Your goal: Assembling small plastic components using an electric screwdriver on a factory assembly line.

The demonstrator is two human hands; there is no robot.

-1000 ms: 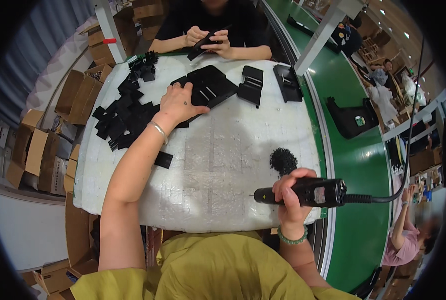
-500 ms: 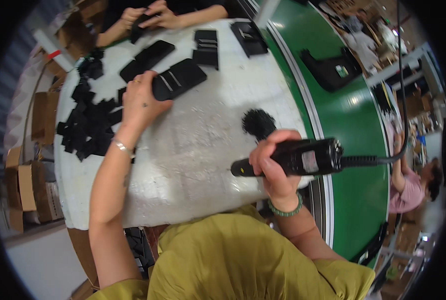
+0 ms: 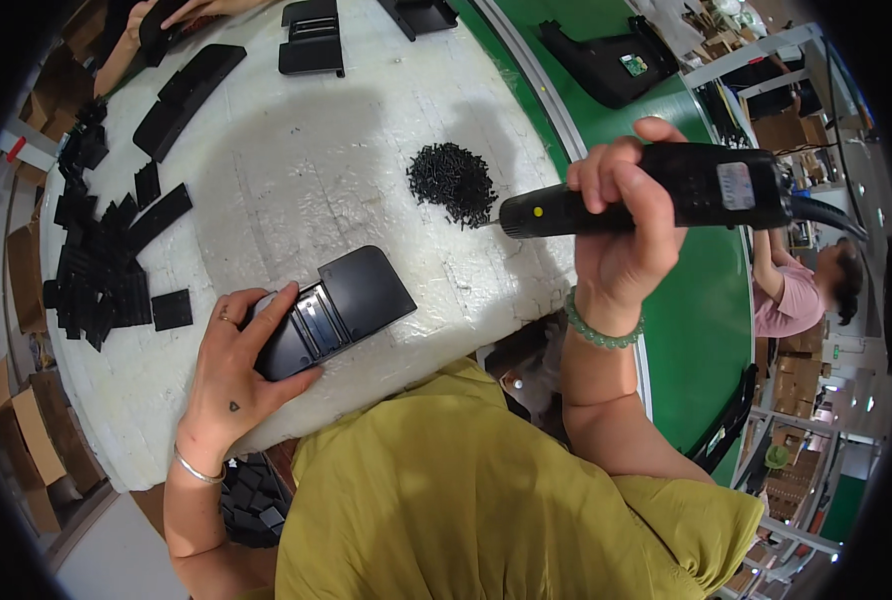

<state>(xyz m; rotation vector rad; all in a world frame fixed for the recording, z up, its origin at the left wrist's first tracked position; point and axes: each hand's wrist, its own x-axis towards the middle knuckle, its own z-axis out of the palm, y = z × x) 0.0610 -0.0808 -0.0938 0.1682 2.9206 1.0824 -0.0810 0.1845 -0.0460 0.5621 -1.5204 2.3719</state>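
My left hand (image 3: 228, 365) grips one end of a black plastic part (image 3: 371, 290) that lies on the table near its front edge. Thumb and fingers clasp it from two sides, and two metal rods cross its middle slot. In my right hand (image 3: 626, 225) is a black corded electric screwdriver (image 3: 721, 185), held level with its bit pointing left. The bit's tip is at the lower right edge of a heap of small black screws (image 3: 451, 182); whether a screw sits on it is too small to tell.
Loose black pieces (image 3: 106, 265) are heaped at the table's left. Similar black parts (image 3: 311, 40) lie toward the back, where another person's hands (image 3: 181, 15) hold one. A green conveyor (image 3: 701, 290) runs along the right, carrying a black housing (image 3: 611, 65). The screwdriver's cord (image 3: 828, 212) trails right.
My left hand has drawn the black part toward me, to the front of the table. My right hand has brought the screwdriver's bit to the screw heap. The view has shifted too.
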